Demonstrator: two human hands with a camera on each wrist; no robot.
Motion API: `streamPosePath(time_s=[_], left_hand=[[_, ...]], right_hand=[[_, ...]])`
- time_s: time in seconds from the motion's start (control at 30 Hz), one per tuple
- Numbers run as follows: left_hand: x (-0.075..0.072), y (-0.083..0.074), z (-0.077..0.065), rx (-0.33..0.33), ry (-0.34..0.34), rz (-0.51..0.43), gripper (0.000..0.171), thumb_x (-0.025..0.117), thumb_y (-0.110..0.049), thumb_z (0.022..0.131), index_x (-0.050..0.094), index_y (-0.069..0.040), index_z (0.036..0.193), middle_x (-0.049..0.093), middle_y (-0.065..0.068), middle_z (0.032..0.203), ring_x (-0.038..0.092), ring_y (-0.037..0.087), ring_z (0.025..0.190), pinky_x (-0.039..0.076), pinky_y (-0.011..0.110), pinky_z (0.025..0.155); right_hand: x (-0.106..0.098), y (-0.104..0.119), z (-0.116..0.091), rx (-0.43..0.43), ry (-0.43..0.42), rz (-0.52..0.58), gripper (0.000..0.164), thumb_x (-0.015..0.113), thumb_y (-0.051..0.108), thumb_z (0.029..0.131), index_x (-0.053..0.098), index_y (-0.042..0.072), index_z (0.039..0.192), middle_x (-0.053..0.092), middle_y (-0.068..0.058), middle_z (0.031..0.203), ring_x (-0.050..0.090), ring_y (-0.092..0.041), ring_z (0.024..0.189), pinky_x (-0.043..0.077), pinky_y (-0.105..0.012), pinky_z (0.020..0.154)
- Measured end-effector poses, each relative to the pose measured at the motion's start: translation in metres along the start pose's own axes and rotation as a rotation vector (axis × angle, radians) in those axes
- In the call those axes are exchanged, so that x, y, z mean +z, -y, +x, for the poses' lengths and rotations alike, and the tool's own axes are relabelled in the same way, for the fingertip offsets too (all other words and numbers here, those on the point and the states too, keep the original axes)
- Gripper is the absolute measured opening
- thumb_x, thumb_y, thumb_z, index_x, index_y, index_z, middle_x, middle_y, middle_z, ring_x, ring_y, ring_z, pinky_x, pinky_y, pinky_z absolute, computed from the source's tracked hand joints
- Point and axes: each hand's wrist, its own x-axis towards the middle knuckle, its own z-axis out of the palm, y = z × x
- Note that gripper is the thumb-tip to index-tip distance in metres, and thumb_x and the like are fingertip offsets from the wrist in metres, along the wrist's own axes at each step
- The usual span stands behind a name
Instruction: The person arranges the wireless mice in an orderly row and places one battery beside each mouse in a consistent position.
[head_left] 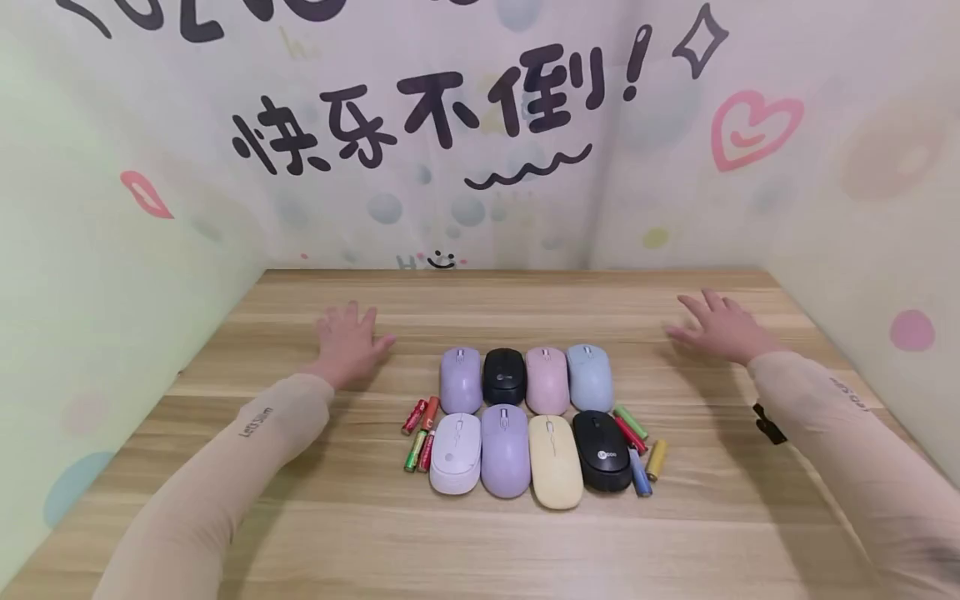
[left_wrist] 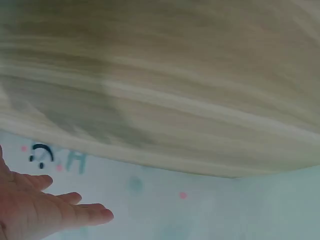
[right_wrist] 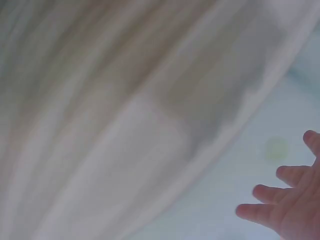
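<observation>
My left hand is spread over the table's left side, holding nothing, with the back-left purple mouse the nearest mouse to it. On the far right my right hand is likewise spread and holds nothing; the light blue mouse is the closest to it. Two rows of computer mice fill the middle. Behind are also a black mouse and a pink mouse; in front lie a white mouse, a purple mouse, a cream mouse and a black mouse.
Small batteries in red, orange and green lie left of the front row. Others, green, red, blue and a yellow battery, lie to its right. Patterned walls enclose the wooden table behind and at both sides. A black object shows beside the right sleeve.
</observation>
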Motion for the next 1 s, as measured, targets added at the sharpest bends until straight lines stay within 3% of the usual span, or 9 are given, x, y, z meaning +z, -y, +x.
streamPosePath(time_s=[0.1, 0.27, 0.5, 0.63, 0.73, 0.83, 1.0], left_hand=[[-0.004, -0.019, -0.001, 0.026, -0.001, -0.003, 0.071, 0.04, -0.05, 0.093, 0.024, -0.003, 0.143, 0.012, 0.029, 0.147, 0.007, 0.057, 0.129, 0.004, 0.066, 0.102], [-0.008, -0.055, -0.011, 0.138, -0.009, -0.019, 0.07, 0.041, -0.051, 0.092, 0.026, -0.007, 0.143, 0.015, 0.026, 0.148, 0.013, 0.054, 0.13, 0.01, 0.064, 0.103], [-0.014, -0.098, -0.033, 0.321, -0.013, 0.107, 0.063, 0.042, -0.052, 0.091, 0.04, -0.008, 0.137, 0.031, 0.022, 0.143, 0.03, 0.05, 0.126, 0.025, 0.06, 0.1], [-0.012, -0.108, -0.039, 0.378, -0.016, 0.153, 0.062, 0.043, -0.053, 0.091, 0.042, -0.009, 0.136, 0.035, 0.022, 0.141, 0.033, 0.05, 0.123, 0.027, 0.06, 0.099], [-0.008, -0.109, -0.042, 0.4, -0.007, 0.178, 0.063, 0.041, -0.053, 0.091, 0.04, -0.01, 0.137, 0.035, 0.022, 0.141, 0.035, 0.049, 0.123, 0.027, 0.059, 0.1], [-0.004, -0.11, -0.044, 0.42, 0.013, 0.17, 0.063, 0.041, -0.053, 0.092, 0.038, -0.01, 0.138, 0.036, 0.021, 0.14, 0.036, 0.047, 0.123, 0.029, 0.058, 0.1], [-0.002, -0.111, -0.045, 0.433, 0.04, 0.145, 0.06, 0.04, -0.051, 0.093, 0.039, -0.011, 0.138, 0.039, 0.02, 0.138, 0.037, 0.045, 0.123, 0.03, 0.057, 0.099]], right_hand=[[-0.008, 0.025, 0.0, -0.047, -0.003, 0.023, 0.079, 0.046, 0.053, 0.09, 0.02, 0.0, 0.143, 0.008, -0.039, 0.142, 0.013, -0.062, 0.122, 0.016, -0.069, 0.096], [-0.01, 0.071, -0.005, -0.135, 0.019, 0.044, 0.077, 0.047, 0.05, 0.091, 0.02, 0.003, 0.144, 0.008, -0.036, 0.144, 0.018, -0.059, 0.124, 0.02, -0.068, 0.096], [0.009, 0.117, -0.012, -0.217, 0.074, -0.064, 0.076, 0.048, 0.055, 0.087, 0.03, 0.007, 0.142, 0.026, -0.034, 0.14, 0.05, -0.049, 0.109, 0.041, -0.058, 0.086], [0.022, 0.129, -0.012, -0.225, 0.089, -0.068, 0.07, 0.05, 0.053, 0.088, 0.037, 0.006, 0.138, 0.041, -0.033, 0.13, 0.057, -0.04, 0.1, 0.045, -0.052, 0.084], [0.028, 0.137, -0.011, -0.207, 0.1, -0.046, 0.067, 0.051, 0.051, 0.088, 0.042, 0.003, 0.134, 0.048, -0.03, 0.12, 0.059, -0.032, 0.085, 0.049, -0.044, 0.074], [0.03, 0.144, -0.01, -0.192, 0.102, -0.02, 0.064, 0.054, 0.047, 0.088, 0.046, 0.0, 0.13, 0.049, -0.029, 0.114, 0.057, -0.026, 0.076, 0.05, -0.037, 0.065], [0.032, 0.152, -0.008, -0.14, 0.105, 0.047, 0.059, 0.056, 0.04, 0.088, 0.045, 0.0, 0.13, 0.045, -0.032, 0.118, 0.056, -0.028, 0.079, 0.05, -0.035, 0.063]])
